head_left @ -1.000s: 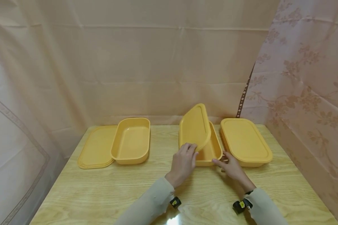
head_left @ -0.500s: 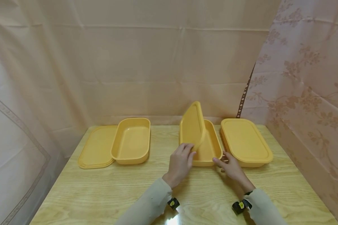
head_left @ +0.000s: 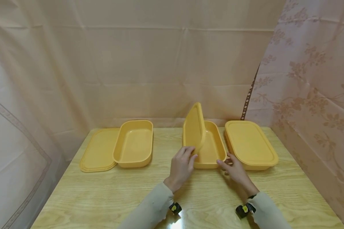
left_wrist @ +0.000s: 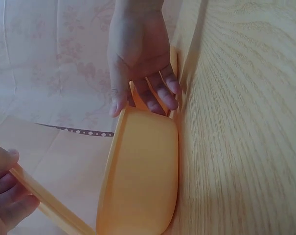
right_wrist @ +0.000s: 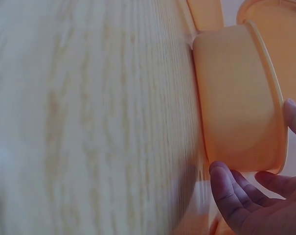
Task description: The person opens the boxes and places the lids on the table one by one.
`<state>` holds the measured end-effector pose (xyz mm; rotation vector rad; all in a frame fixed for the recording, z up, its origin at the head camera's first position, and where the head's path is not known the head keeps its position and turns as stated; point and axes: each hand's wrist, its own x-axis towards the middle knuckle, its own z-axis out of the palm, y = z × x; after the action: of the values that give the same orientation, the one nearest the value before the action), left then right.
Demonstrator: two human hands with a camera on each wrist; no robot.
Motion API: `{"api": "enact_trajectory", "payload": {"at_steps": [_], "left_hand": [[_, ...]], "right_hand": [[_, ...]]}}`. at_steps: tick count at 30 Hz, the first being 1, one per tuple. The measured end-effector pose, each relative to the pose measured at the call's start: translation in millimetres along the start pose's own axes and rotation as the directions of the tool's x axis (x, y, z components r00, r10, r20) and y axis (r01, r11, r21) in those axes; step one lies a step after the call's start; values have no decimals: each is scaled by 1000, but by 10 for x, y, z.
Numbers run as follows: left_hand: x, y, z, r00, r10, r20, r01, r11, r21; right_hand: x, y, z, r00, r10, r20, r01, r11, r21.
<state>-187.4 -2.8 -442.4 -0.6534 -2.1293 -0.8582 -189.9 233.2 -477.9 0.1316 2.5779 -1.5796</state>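
Note:
In the head view my left hand (head_left: 180,167) pinches the near edge of a yellow lid (head_left: 193,127). The lid stands steeply tilted over the left side of a yellow rectangular food container (head_left: 213,144), whose inside shows bare. At that container's near right corner my right hand (head_left: 236,171) holds on, thumb on the rim and fingers against the side wall. The left wrist view shows the lid's edge (left_wrist: 52,203) between thumb and fingers. Seen from the right wrist, the container's front wall (right_wrist: 240,103) rests on the table, with my right fingers (right_wrist: 226,193) curled at its side.
Close on the right stands a second yellow container with its lid on (head_left: 252,144). To the left is an uncovered yellow container (head_left: 134,143), beside a flat yellow lid (head_left: 98,149) partly behind it. A beige curtain (head_left: 137,73) hangs along the wooden table's (head_left: 103,197) back edge.
The lid has swung further up and left, uncovering more of the container's inside. My left hand has shifted slightly left with it. My right hand has stayed at the corner.

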Motion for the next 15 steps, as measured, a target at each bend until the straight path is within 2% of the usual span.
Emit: {"api": "enact_trajectory", "payload": {"at_steps": [9,15], "left_hand": [[-23,-31,16,1000,-5,-9,5,1000,-23],[-55,-54,21,999,-49,-23,46,993,-111]], "right_hand": [[24,16,5,1000,-14,5,14,1000,21],[32,35,-9,1000,-20,20,19,999,32]]}}
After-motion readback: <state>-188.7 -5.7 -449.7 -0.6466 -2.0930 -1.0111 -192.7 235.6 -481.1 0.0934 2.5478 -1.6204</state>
